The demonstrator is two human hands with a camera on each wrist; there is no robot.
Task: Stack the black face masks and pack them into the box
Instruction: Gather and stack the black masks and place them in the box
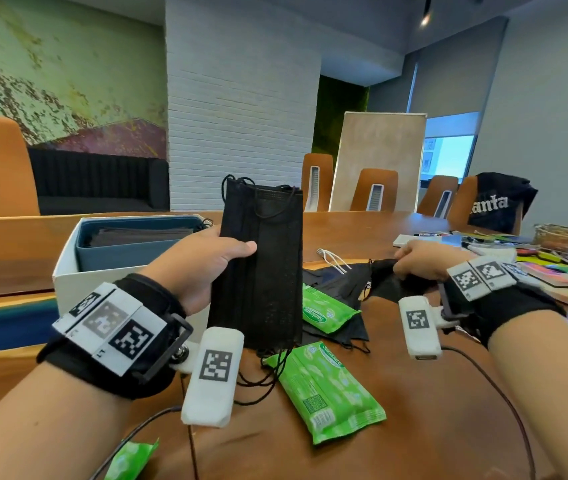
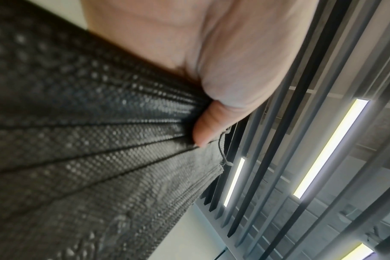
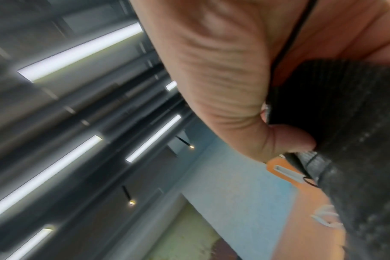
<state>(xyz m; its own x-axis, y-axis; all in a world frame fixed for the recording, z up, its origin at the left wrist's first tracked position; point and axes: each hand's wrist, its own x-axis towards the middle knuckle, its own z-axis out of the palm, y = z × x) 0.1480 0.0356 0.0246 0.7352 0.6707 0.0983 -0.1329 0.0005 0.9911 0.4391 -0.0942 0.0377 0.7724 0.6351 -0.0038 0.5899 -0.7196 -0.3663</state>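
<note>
The left hand (image 1: pixel 203 265) holds a stack of black face masks (image 1: pixel 262 268) upright above the worktop (image 1: pixel 397 393), long axis vertical, short edges at top and bottom. Its thumb lies across the front of the stack and the fingers curl behind, gripping it at about mid-height on its left long edge. The masks are thin non-woven fabric with a fine dotted embossing and lengthwise pleats, which the left wrist view shows as parallel ridges under the thumb (image 2: pixel 207 126). Thin black ear loops arch over the top edge and hang in loose strands from the bottom edge onto the wood.

The right hand (image 1: pixel 421 259) is lower and to the right, fingers curled down onto a loose black face mask (image 1: pixel 386 282) lying crumpled on the worktop; in the right wrist view the thumb (image 3: pixel 289 139) pinches the pleated black fabric, and an ear-loop cord crosses the palm.

Behind the left hand stands the box (image 1: pixel 64 275), white outside with a blue-grey inner wall, open on top; dark flat masks lie inside it with their faces up.

Two green plastic wet wipe packs (image 1: pixel 327 389) lie flat on the glossy brown wood, one just beneath the held stack, the other partly over further dark masks spread on the worktop. A white ear loop (image 1: pixel 333 259) lies beyond them.
</note>
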